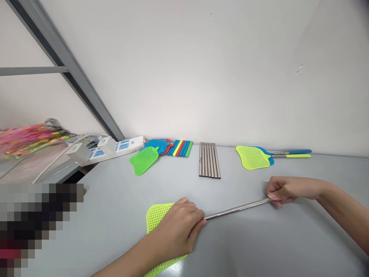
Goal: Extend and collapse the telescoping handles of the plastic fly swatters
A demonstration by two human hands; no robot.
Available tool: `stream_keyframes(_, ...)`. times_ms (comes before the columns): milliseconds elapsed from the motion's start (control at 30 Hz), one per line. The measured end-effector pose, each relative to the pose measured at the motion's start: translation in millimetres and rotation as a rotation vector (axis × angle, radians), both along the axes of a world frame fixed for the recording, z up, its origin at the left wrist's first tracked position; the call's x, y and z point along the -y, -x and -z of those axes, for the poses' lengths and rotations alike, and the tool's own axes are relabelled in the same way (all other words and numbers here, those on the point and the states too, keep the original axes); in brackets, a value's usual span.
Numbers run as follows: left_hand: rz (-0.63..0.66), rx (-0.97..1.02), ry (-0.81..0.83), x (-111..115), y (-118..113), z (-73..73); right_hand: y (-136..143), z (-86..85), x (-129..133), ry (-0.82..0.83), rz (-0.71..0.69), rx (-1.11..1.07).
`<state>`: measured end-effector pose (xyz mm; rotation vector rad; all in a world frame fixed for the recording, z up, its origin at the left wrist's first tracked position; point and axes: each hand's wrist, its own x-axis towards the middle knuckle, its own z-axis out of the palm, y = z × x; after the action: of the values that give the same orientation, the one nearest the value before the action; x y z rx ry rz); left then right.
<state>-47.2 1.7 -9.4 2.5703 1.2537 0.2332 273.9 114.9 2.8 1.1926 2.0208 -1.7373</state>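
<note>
Yellow-green swatter head (157,215) lies flat on the grey table (109,215), on the person's side of the row of metal tubes (209,159) and off to its left. From where I stand, the left hand (181,227) covers much of it, fingers closed and thumb pressed in around the near end of a slim metal rod (235,209). Whether rod and head are joined under that palm, I cannot tell. The rod slants up to the right, passing in front of the tubes, and the right hand (282,191), to the right of the row, pinches its other end between thumb and curled fingers.

Just left of the tubes sits a line of coloured grips (181,148), blue, yellow, red and green, side by side. Beyond them, further left, a bright green swatter head (144,159) overlaps blue swatter heads (155,146), with a red swatter head (167,147) partly showing. Well left of the row, a white power strip (132,144) carries two white plugs (106,146). To the right of the tubes, a yellow-green swatter (252,157) lies partly over a blue swatter (300,151), both handles pointing away from the row.
</note>
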Motion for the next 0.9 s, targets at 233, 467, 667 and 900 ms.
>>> stream_keyframes(233,0.012,-0.02,-0.022,-0.3,0.9,-0.8,-0.2,1.9,2.1,0.027,-0.014,0.022)
stream_keyframes(467,0.019,-0.053,-0.067,1.1,1.6,0.1,4.3,8.0,1.9,0.046,-0.014,-0.005)
stream_keyframes(667,0.011,-0.052,-0.074,1.0,3.4,-1.5,14.0,-4.3,11.2,0.019,0.003,0.023)
stream_keyframes(900,0.029,-0.018,-0.014,-2.7,6.3,-2.8,20.4,-11.8,18.9,-0.002,0.008,0.048)
